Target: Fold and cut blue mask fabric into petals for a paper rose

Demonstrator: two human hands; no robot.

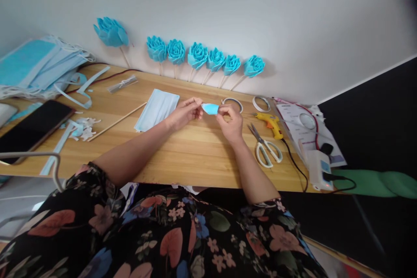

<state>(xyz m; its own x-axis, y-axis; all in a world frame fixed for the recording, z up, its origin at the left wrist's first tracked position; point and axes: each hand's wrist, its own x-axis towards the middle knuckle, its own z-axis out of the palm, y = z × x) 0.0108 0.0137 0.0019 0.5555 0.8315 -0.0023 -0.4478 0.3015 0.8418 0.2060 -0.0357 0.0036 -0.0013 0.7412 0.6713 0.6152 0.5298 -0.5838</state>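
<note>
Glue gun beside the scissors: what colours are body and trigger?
The glue gun is yellow, its trigger orange, in the head view.

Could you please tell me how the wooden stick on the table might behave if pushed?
The wooden stick looks thin and straight, so probably light and fairly stiff. Its slender shape may let it roll, perhaps into the nearby scraps.

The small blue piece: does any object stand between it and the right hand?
Nothing visible: the right hand pinches the right end of the small blue piece, the left hand its other end. The scissors lie apart, farther right.
</note>
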